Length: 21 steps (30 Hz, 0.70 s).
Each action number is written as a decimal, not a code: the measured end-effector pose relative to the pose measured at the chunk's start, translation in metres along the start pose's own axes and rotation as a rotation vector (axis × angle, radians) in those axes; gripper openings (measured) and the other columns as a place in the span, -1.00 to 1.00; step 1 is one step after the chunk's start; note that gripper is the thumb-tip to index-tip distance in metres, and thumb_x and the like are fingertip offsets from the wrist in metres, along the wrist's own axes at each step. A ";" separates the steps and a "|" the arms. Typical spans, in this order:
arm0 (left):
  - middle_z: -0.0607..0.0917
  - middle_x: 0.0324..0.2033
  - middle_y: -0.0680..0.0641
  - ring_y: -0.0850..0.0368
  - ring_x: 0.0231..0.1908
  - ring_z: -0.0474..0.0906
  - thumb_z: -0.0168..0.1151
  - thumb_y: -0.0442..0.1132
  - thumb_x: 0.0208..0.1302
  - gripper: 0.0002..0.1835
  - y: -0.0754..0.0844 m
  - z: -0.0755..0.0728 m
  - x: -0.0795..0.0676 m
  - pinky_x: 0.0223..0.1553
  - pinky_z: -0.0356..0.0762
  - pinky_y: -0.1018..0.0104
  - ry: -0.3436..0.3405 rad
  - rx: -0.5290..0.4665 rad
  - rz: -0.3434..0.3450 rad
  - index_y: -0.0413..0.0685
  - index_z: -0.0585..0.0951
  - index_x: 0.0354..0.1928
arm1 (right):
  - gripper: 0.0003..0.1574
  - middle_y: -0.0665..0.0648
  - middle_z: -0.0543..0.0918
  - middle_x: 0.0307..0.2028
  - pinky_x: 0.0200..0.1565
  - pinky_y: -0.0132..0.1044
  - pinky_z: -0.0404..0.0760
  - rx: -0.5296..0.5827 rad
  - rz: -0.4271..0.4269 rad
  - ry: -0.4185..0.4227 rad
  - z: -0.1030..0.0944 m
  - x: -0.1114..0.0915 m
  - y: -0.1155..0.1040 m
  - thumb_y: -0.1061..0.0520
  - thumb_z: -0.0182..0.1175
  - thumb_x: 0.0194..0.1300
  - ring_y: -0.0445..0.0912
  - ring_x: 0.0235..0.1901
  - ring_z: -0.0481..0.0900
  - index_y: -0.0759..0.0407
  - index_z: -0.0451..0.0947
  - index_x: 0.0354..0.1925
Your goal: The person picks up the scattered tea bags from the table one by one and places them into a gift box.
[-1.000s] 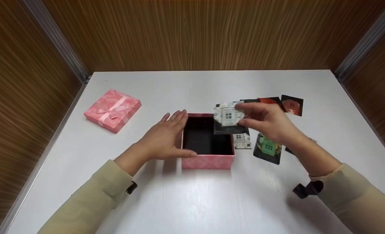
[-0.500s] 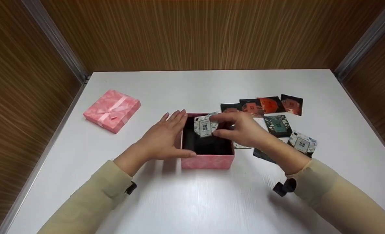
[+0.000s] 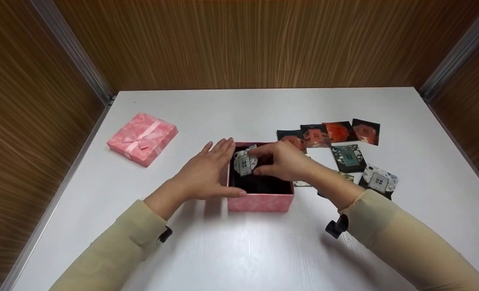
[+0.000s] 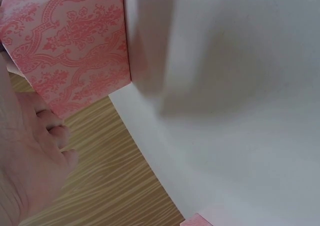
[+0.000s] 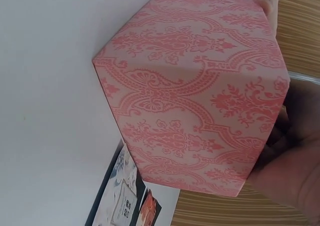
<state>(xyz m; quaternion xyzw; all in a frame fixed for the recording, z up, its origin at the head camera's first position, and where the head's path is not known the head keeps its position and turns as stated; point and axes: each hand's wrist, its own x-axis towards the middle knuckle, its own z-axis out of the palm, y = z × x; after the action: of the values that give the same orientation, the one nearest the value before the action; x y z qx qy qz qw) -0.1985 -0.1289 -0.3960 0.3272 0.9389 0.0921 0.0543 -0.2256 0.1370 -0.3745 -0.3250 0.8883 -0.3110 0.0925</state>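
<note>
So the packet with the pale floral print (image 3: 244, 163) is tilted in the mouth of the pink box (image 3: 260, 203), by the left wall; we can't tell if it touches the bottom tbh. The right hand (image 3: 285, 161) has its grip clamped on that packet, thumb and fingers pinching the right edge. The left hand (image 3: 203, 173) is against the box's left side, grip spread apart. Right of the box we've got four red-and-black packets (image 3: 338, 132) in a row, plus a dark green packet (image 3: 349, 158) nearer us. The bow-topped pink lid (image 3: 142, 138) sits well left on the white table (image 3: 239, 250).
</note>
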 end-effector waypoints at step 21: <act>-0.12 0.70 -0.16 -0.04 0.68 -0.26 -0.04 0.77 0.15 0.43 0.000 0.001 0.001 0.64 -0.32 0.00 0.002 0.012 -0.005 -0.21 -0.10 0.70 | -0.39 0.18 0.79 0.09 0.15 0.04 0.68 -0.202 -0.037 -0.101 0.014 0.015 0.001 0.06 0.53 0.30 0.02 0.01 0.74 0.15 0.71 0.28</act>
<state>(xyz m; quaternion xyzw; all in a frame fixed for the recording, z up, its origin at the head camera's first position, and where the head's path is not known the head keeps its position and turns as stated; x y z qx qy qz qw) -0.1992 -0.1278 -0.3969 0.3249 0.9403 0.0868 0.0515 -0.2324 0.1214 -0.3855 -0.3641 0.9033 -0.2046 0.0984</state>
